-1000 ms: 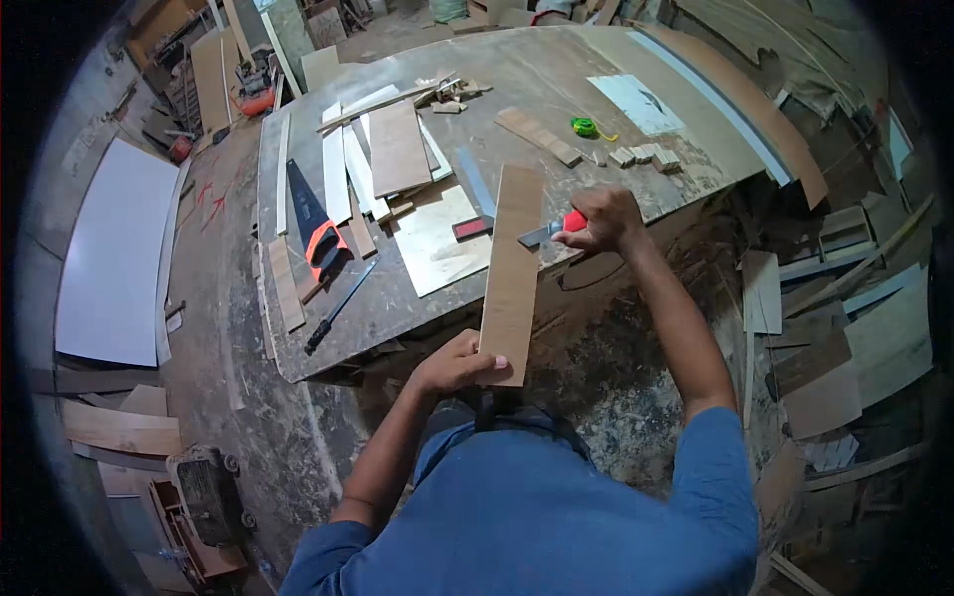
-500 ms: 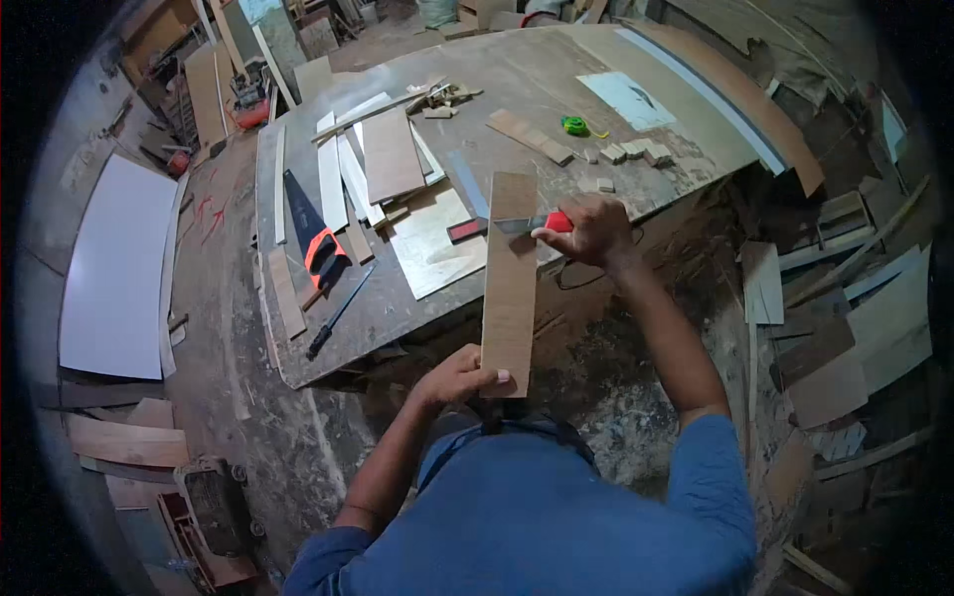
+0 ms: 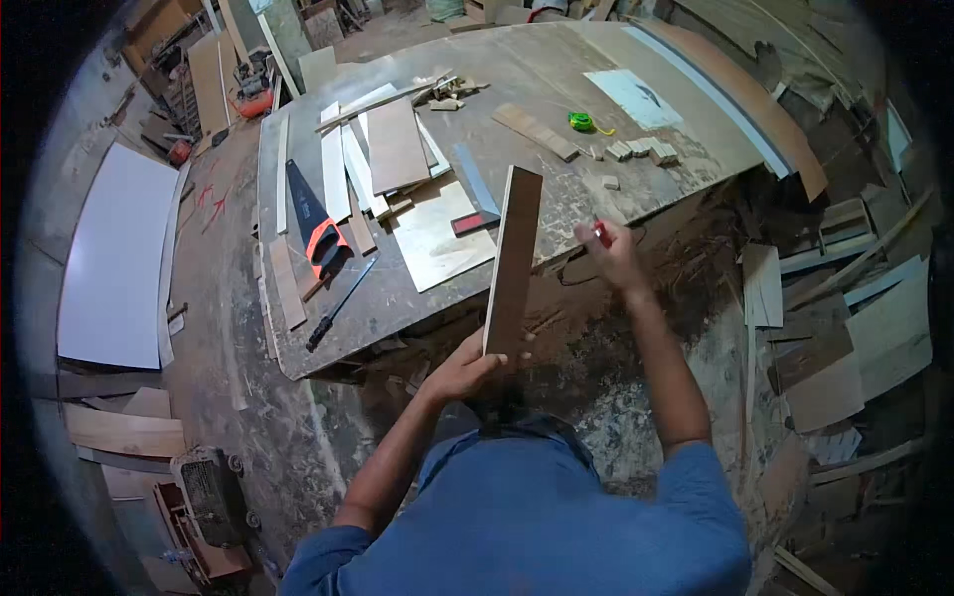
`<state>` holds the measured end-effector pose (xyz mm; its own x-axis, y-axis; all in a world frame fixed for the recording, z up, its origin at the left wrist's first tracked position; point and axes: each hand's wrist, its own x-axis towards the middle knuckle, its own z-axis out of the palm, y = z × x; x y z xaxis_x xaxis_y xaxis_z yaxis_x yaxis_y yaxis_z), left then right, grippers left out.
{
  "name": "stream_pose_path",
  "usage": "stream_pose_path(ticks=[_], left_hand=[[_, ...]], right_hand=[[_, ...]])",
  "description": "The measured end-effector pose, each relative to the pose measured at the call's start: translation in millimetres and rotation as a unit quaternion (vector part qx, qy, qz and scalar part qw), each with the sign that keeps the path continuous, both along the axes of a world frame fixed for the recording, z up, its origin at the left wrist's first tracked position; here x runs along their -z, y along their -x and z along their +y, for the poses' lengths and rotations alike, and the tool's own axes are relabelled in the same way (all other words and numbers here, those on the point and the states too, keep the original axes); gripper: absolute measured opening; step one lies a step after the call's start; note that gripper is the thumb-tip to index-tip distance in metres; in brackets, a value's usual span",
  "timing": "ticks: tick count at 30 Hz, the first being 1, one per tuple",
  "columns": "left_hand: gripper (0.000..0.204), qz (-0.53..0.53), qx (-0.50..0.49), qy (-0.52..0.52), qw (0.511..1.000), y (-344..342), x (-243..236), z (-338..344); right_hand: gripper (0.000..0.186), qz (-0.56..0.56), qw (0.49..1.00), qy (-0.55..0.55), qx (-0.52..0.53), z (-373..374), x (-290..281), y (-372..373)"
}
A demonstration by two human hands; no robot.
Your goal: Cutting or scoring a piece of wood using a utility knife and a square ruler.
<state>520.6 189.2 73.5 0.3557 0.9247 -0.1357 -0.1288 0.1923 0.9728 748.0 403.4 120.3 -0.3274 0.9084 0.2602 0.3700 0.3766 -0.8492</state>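
— In the head view, where is the wooden board [image 3: 517,263], please?
— It is in the left hand [image 3: 467,371], which is closed around its lower end. Its upper part appears in front of the near edge of the desk [image 3: 517,70].
— And the right hand [image 3: 620,260]?
— It is apart from the board, closed around a red-handled tool [image 3: 602,234], whose blade I cannot see clearly.
— Is any writing readable?
— The saw [image 3: 312,219] has faint pale marks on its blade, too small to read.
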Motion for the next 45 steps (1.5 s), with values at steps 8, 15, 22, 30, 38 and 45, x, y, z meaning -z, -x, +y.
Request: stream_pose_path(ticks=[8,15,22,30,38,45], left_hand=[[0.083,0.313,-0.155,-0.186,0.918,-21,6,36],[0.052,0.038,-0.245,-0.099,0.964,-24,-19,52],[0.038,0.05,-0.24,-0.03,0.969,-9,-22,61],[0.036,0.12,-0.262,-0.088,0.954,14,-7,63],[0.033,0.105,-0.216,-0.136,0.961,51,-32,73],[0.031,0.126,-0.166,-0.174,0.962,96,-44,82]], right_hand=[[0.031,0.225,0.959,0.148,-0.085,-98,35,68],[0.029,0.258,0.935,0.244,-0.006,-71,38,58],[0.029,0.248,0.935,0.246,-0.057,-61,39,62],[0.041,0.051,0.99,0.102,-0.085,-42,-12,48],[0.031,-0.001,0.917,0.323,-0.236,-22,-42,41],[0.029,-0.018,0.938,0.249,-0.241,-29,-36,74]])
